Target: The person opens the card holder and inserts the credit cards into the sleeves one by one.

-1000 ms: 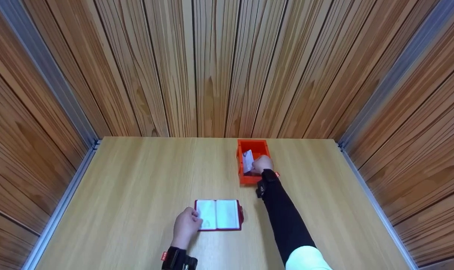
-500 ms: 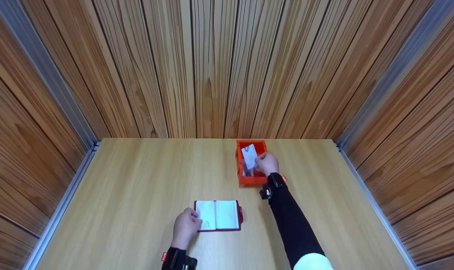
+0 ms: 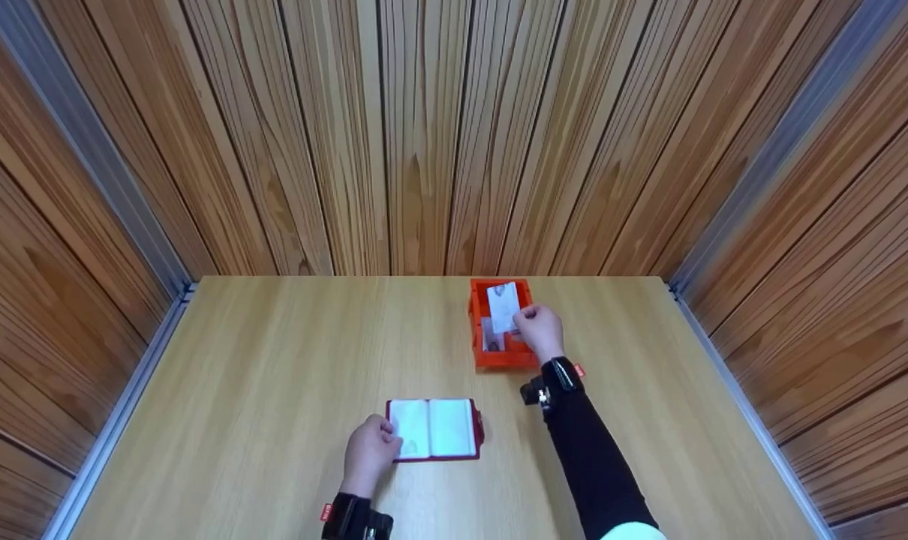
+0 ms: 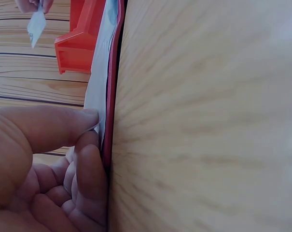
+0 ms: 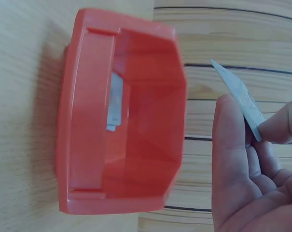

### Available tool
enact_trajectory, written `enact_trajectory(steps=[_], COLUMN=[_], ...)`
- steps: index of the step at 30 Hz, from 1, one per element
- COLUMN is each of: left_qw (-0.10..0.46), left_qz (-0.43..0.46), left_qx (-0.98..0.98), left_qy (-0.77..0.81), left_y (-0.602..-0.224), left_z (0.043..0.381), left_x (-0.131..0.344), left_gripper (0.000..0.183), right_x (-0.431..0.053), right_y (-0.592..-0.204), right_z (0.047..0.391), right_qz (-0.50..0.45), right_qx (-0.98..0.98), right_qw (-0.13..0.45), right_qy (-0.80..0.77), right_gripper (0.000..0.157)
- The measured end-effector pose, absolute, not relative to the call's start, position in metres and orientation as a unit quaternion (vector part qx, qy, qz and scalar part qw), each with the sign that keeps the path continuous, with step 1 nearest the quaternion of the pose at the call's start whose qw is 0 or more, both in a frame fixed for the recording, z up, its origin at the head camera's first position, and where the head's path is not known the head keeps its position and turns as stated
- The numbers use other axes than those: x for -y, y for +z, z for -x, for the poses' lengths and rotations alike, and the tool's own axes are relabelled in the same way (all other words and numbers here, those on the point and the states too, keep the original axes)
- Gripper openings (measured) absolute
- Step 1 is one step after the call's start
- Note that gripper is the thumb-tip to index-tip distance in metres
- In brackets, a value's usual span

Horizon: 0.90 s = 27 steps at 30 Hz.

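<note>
Above orange bin (image 3: 503, 361): card (image 3: 503, 303), pinched by your right hand (image 3: 542, 331); slack grip could drop it. Your side of bin: open booklet (image 3: 452, 428), page (image 3: 410, 421) pinched by your left hand (image 3: 369, 455).

Smooth plastic bin (image 5: 146, 113), wood-grained walls (image 3: 416, 135).

Bright, even light whitens the booklet pages (image 3: 452, 427) in the head view and casts a soft shadow beside the black sleeve (image 3: 596, 450), while the dimmer left wrist view blurs the tabletop (image 4: 208, 116), and the right wrist view is hazy, with shadow edging the orange bin (image 5: 85, 116).
</note>
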<state>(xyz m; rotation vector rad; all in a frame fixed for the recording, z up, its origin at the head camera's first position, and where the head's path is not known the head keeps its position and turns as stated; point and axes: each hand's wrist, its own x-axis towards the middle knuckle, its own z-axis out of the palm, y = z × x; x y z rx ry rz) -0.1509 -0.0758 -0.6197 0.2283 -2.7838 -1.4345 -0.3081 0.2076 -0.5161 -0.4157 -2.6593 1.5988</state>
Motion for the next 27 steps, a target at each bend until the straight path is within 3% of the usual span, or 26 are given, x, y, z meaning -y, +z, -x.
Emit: enact_trajectory(steps=[13, 27], left_qw=[0.029, 0.001], left_qz=[-0.056, -0.073], left_qx=[0.889, 0.884], left_qy=[-0.454, -0.461], left_y=[-0.62, -0.62], left_z=[0.15, 0.148], left_x=[0.076, 0.075], left_gripper=[0.016, 0.016], right_x=[-0.174, -0.153], right_y=[-0.526, -0.565], right_z=[0.265, 0.221], right_qz=[0.063, 0.04], right_qx=[0.82, 0.815], right_qw=[0.015, -0.028], right_qy=[0.569, 0.578], right_gripper=[0.005, 0.005])
